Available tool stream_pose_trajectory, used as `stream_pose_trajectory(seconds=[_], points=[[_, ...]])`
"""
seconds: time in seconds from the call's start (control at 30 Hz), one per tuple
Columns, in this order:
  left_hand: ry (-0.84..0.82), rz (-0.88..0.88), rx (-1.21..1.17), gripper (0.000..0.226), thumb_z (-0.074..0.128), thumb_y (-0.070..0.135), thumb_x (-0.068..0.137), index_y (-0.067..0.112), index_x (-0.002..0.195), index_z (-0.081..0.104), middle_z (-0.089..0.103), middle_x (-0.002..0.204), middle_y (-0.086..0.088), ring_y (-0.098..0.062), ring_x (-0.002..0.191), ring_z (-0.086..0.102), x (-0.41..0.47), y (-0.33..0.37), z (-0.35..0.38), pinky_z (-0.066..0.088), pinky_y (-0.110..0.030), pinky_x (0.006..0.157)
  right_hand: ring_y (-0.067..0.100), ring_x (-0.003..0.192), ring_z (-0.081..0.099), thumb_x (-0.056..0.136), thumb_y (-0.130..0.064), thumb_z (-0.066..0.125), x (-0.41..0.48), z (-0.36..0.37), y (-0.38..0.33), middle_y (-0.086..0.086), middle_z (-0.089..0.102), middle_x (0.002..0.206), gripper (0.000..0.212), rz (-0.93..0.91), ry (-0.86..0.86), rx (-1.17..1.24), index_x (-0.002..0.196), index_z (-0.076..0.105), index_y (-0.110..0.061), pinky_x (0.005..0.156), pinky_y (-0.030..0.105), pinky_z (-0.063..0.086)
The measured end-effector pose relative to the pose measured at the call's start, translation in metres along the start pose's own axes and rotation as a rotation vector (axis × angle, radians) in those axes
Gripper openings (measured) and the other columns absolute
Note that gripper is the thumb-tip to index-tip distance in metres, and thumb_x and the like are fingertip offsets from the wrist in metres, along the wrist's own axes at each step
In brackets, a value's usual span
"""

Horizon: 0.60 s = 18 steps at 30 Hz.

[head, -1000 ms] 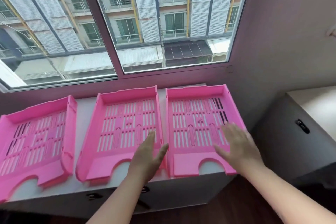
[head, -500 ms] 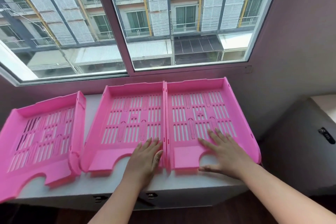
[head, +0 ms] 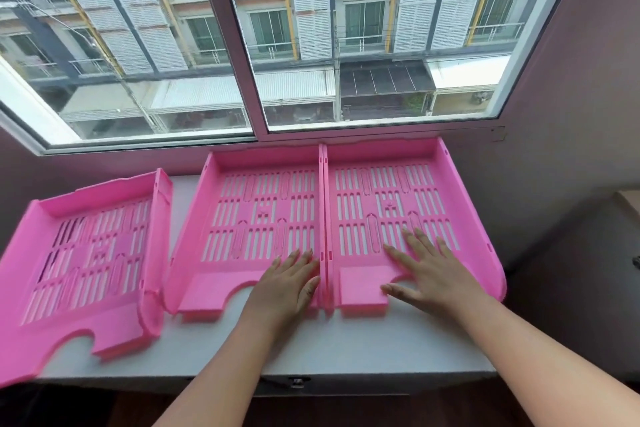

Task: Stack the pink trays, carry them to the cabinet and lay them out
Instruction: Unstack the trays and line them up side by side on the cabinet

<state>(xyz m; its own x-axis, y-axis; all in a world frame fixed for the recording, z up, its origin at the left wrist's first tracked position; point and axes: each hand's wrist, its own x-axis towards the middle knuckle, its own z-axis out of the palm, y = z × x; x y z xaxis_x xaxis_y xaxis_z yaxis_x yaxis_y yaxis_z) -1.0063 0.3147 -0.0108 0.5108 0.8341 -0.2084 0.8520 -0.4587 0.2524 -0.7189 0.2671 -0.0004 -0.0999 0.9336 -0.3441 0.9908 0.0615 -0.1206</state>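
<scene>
Three pink slotted trays lie side by side on a white cabinet top (head: 325,347) under the window. The left tray (head: 86,253) sits apart and angled, its front corner past the cabinet edge. The middle tray (head: 249,218) and right tray (head: 391,198) touch along their sides, backs against the window wall. My left hand (head: 289,284) lies flat, fingers together, on the middle tray's front right corner. My right hand (head: 429,274) rests flat with fingers spread on the right tray's front floor. Neither hand grips anything.
A large sliding window (head: 256,38) runs behind the trays, with a pink wall (head: 571,114) to the right. A second cabinet (head: 627,198) shows at the far right edge. A latch (head: 297,382) sits on the cabinet front below.
Both hands came down onto the trays and pushed the middle and right trays back toward the window; the two now sit flush against each other. The view moved closer.
</scene>
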Motion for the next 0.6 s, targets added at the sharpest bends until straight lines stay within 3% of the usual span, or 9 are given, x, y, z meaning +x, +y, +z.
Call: stream_pose_trajectory(seconds=[0.13, 0.27, 0.33, 0.4, 0.43, 0.5, 0.53, 0.6], points=[[0.014, -0.007, 0.183, 0.077, 0.004, 0.063, 0.092, 0.025, 0.155, 0.025, 0.02, 0.165, 0.002, -0.021, 0.154, 0.012, -0.018, -0.006, -0.016, 0.005, -0.043, 0.124, 0.023, 0.154, -0.01, 0.079, -0.086, 0.015, 0.001, -0.01, -0.033, 0.002, -0.006, 0.168, 0.094, 0.068, 0.091, 0.199, 0.158, 0.008, -0.035, 0.124, 0.049, -0.001], [0.361, -0.248, 0.19, 0.061, 0.038, 0.047, 0.091, 0.014, 0.141, 0.047, 0.05, 0.149, -0.009, -0.032, 0.144, 0.036, -0.065, -0.052, -0.022, 0.024, -0.052, 0.12, 0.016, 0.154, 0.006, 0.087, -0.074, 0.042, 0.006, -0.011, -0.101, -0.002, 0.007, 0.168, 0.094, 0.075, 0.211, 0.487, 0.16, 0.01, -0.023, 0.123, 0.043, 0.016], [0.51, -0.473, 0.094, 0.065, 0.049, 0.045, 0.09, 0.012, 0.145, 0.039, 0.04, 0.155, -0.013, -0.036, 0.146, 0.03, -0.088, -0.079, -0.026, 0.018, -0.051, 0.12, 0.017, 0.154, 0.011, 0.091, -0.061, 0.053, 0.009, -0.007, -0.132, -0.002, 0.009, 0.168, 0.094, 0.121, 0.206, 0.622, 0.16, 0.006, -0.02, 0.12, 0.04, 0.021], [0.523, -0.674, -0.081, 0.078, 0.052, 0.048, 0.093, 0.011, 0.154, 0.02, 0.023, 0.163, -0.014, -0.034, 0.15, 0.02, -0.105, -0.102, -0.032, 0.017, -0.05, 0.122, 0.022, 0.151, 0.023, 0.094, -0.047, 0.058, 0.013, -0.002, -0.156, 0.002, 0.014, 0.168, 0.092, 0.199, 0.223, 0.729, 0.16, 0.002, -0.019, 0.115, 0.041, 0.032], [0.495, -0.727, -0.208, 0.083, 0.051, 0.05, 0.094, 0.012, 0.157, 0.012, 0.02, 0.164, -0.014, -0.033, 0.15, 0.022, -0.11, -0.111, -0.035, 0.023, -0.05, 0.121, 0.026, 0.147, 0.033, 0.094, -0.042, 0.059, 0.015, 0.0, -0.164, 0.004, 0.019, 0.166, 0.09, 0.245, 0.25, 0.752, 0.16, 0.001, -0.02, 0.108, 0.042, 0.042], [0.408, -0.743, -0.465, 0.084, 0.049, 0.055, 0.094, 0.019, 0.157, 0.007, 0.032, 0.16, -0.014, -0.032, 0.142, 0.04, -0.115, -0.126, -0.035, 0.042, -0.05, 0.11, 0.033, 0.132, 0.053, 0.096, -0.034, 0.059, 0.019, 0.004, -0.176, 0.008, 0.032, 0.161, 0.086, 0.328, 0.32, 0.72, 0.16, 0.003, -0.02, 0.082, 0.039, 0.058], [0.357, -0.722, -0.517, 0.085, 0.049, 0.06, 0.092, 0.023, 0.157, 0.008, 0.038, 0.157, -0.012, -0.031, 0.137, 0.046, -0.116, -0.13, -0.034, 0.047, -0.05, 0.105, 0.034, 0.12, 0.061, 0.096, -0.031, 0.058, 0.02, 0.005, -0.18, 0.009, 0.039, 0.157, 0.083, 0.361, 0.352, 0.687, 0.16, 0.006, -0.019, 0.066, 0.032, 0.059], [0.306, -0.676, -0.52, 0.092, 0.05, 0.07, 0.085, 0.028, 0.156, 0.009, 0.04, 0.157, -0.006, -0.03, 0.138, 0.046, -0.116, -0.135, -0.033, 0.048, -0.052, 0.105, 0.034, 0.097, 0.069, 0.097, -0.027, 0.057, 0.022, 0.006, -0.184, 0.013, 0.052, 0.148, 0.079, 0.399, 0.39, 0.632, 0.16, 0.01, -0.02, 0.047, 0.022, 0.045]])
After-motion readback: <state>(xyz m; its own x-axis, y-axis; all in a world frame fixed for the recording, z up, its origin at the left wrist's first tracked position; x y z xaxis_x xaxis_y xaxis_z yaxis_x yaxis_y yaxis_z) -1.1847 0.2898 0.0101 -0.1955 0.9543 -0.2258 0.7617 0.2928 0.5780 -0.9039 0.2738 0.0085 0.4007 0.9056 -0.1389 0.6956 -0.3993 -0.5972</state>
